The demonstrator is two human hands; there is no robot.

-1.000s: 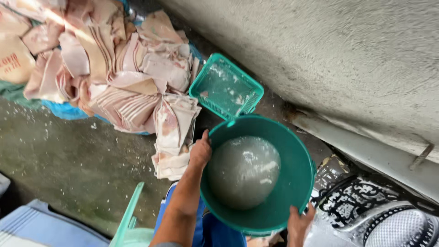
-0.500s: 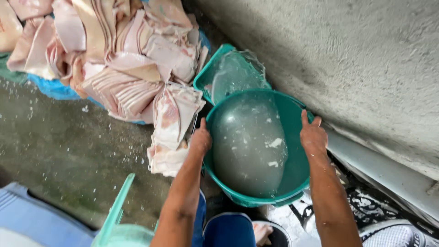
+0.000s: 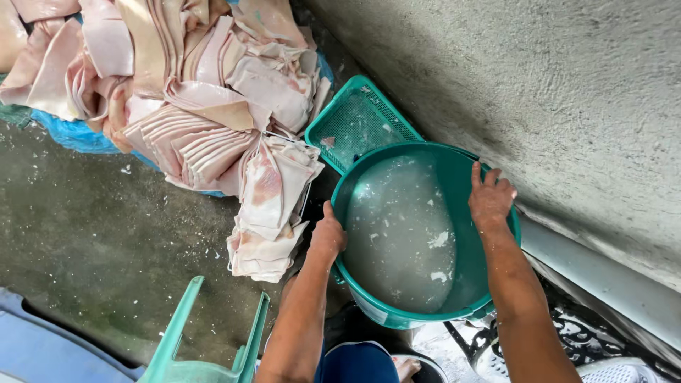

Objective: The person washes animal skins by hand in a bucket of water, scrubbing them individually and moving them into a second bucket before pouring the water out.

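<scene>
Grey plastered wall (image 3: 567, 92) fills the upper right. Heap of pale pink folded slabs (image 3: 191, 106) on a blue sheet (image 3: 67, 135), upper left, spilling just beside the tub. Teal tub (image 3: 464, 177) of cloudy water with white flecks, centre, tilted; its far rim overlaps a teal mesh basket (image 3: 355, 120). Tub base hidden. Left hand (image 3: 328, 237) closed over near-left rim; right hand (image 3: 491, 198) gripping right rim, fingers spread.

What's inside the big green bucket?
The green bucket holds cloudy, greyish water with small white bits floating on it. Both hands, left and right, grip its rim. The water is too murky to show the bottom.
</scene>
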